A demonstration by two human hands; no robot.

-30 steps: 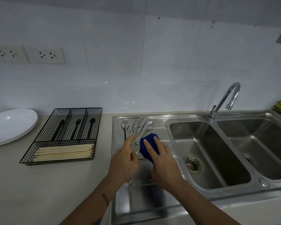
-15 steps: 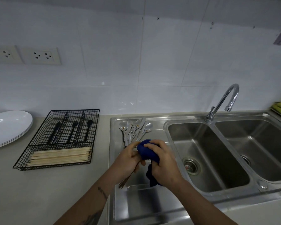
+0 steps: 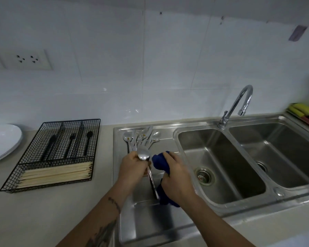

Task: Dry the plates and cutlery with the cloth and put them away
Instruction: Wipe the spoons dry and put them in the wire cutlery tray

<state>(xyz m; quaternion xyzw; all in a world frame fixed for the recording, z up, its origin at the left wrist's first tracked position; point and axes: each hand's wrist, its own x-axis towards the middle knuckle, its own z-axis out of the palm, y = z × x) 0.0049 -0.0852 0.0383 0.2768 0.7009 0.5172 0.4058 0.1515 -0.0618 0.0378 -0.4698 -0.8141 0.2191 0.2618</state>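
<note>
No brand, label or legible writing is visible on any item. The left hand (image 3: pixel 132 166) is closed around a metal spoon (image 3: pixel 144 155), fingers curled about the neck just below the bowl; the bowl points up and away from the person and the handle runs down toward the wrists, over the steel draining board (image 3: pixel 143 220). The right hand (image 3: pixel 177 177) grips a bunched blue cloth (image 3: pixel 160 162), fingers wrapped over its top; the upper bunch sits just beside the spoon bowl, and a lower fold hangs beneath the palm against the handle end. The remaining cutlery (image 3: pixel 143 138), spoons and forks, lies fanned at the rear of the draining board, just behind the hands. A stack of white plates (image 3: pixel 2 141) rests on the counter (image 3: pixel 43 211) at the far left edge. A black wire cutlery tray (image 3: pixel 48 155) stands between plates and sink, holding black-handled utensils (image 3: pixel 70 145) in its rear compartments and pale chopsticks (image 3: pixel 57 173) in the front compartment. Compared with half a second ago, the spoon bowl is now exposed above the left hand, where the cloth previously covered the area between both hands; one second ago the left index finger was extended toward the cutlery pile and held nothing.
</note>
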